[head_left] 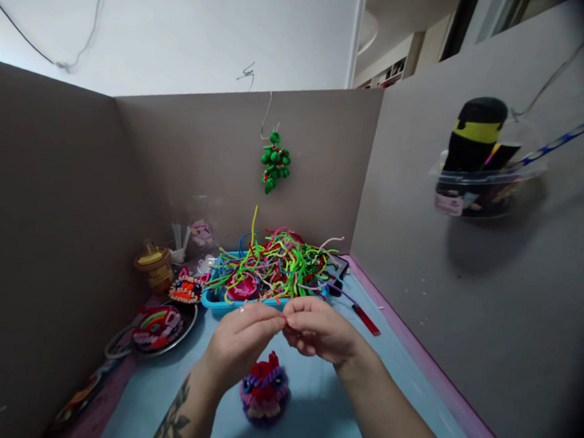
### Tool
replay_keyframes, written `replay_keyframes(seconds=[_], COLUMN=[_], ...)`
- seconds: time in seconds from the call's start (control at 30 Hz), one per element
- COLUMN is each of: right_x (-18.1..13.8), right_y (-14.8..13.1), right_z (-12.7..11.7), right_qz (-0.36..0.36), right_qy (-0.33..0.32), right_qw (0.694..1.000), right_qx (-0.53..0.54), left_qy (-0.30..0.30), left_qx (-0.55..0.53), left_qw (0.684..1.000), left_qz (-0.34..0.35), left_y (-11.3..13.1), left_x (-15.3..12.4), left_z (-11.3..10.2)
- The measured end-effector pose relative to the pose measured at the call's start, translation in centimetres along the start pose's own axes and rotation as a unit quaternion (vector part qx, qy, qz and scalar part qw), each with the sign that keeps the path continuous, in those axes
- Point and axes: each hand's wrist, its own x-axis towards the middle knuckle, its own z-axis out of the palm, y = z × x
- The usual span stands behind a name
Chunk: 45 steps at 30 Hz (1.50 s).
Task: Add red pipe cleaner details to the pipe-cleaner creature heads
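Observation:
My left hand (237, 340) and my right hand (323, 329) meet at the fingertips above the blue mat (321, 408). Both are closed in a pinch. A tiny reddish bit shows where they touch, too small to name. Below them, upright on the mat, stands a small owl-like figure (264, 390) of fuzzy purple, red and pink stems with dark eyes. Just behind my hands is a light blue tray (212, 305) heaped with pipe cleaners (289, 265) in green, pink, red and other colours.
At left are a dish (189, 328) with a rainbow-coloured piece, an orange-and-red fuzzy piece (186, 288) and a brown pot (154, 269). A red-handled tool (365, 319) lies right. Grey panels enclose three sides; a green ornament (275, 161) and a plastic tub (478, 195) hang there.

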Motion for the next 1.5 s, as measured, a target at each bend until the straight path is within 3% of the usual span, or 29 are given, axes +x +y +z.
replay_keyframes(seconds=[0.2,0.37,0.5,0.6,0.67,0.73,0.83,1.0,1.2,1.3,1.4,1.5], right_x=[0.3,0.3,0.6,0.5,0.3,0.0,-0.4,-0.5,-0.4,-0.3,-0.2,-0.1], right_y=[0.6,1.0,1.1,0.8,0.7,0.6,0.5,0.4,0.4,0.5,0.5,0.5], right_z=[0.4,1.1,1.2,1.1,1.1,1.1,1.0,0.9,0.9,1.1,1.1,1.3], right_qz=[0.048,0.024,-0.032,-0.146,-0.255,-0.348,-0.425,-0.459,-0.479,-0.47,-0.44,-0.416], right_qy=[-0.072,-0.074,-0.009,0.061,0.124,0.177,0.201,0.17,0.171,0.186,0.214,0.236], right_qw=[0.99,0.986,0.994,0.987,0.952,0.887,0.804,0.767,0.738,0.747,0.774,0.791], right_qx=[0.108,0.145,0.103,0.003,-0.115,-0.248,-0.365,-0.415,-0.443,-0.431,-0.402,-0.381], left_qy=[0.024,0.04,0.063,0.074,0.079,0.085,0.084,0.079,0.057,0.042,0.037,0.044], left_qx=[-0.029,-0.046,-0.028,-0.027,-0.054,-0.092,-0.151,-0.243,-0.289,-0.225,-0.087,0.02], left_qw=[0.999,0.998,0.99,0.963,0.94,0.921,0.895,0.852,0.835,0.881,0.951,0.981], left_qz=[0.004,-0.007,-0.125,-0.258,-0.327,-0.37,-0.412,-0.457,-0.464,-0.413,-0.295,-0.189], left_y=[0.1,0.2,0.2,0.2,0.2,0.1,0.3,0.6,0.5,0.6,0.4,0.1], left_x=[0.2,0.4,0.7,0.7,0.7,0.6,0.7,1.2,1.5,1.4,1.1,0.5], left_z=[-0.4,-0.4,-0.4,-0.3,-0.2,-0.1,0.0,0.1,0.2,0.2,0.3,0.5])
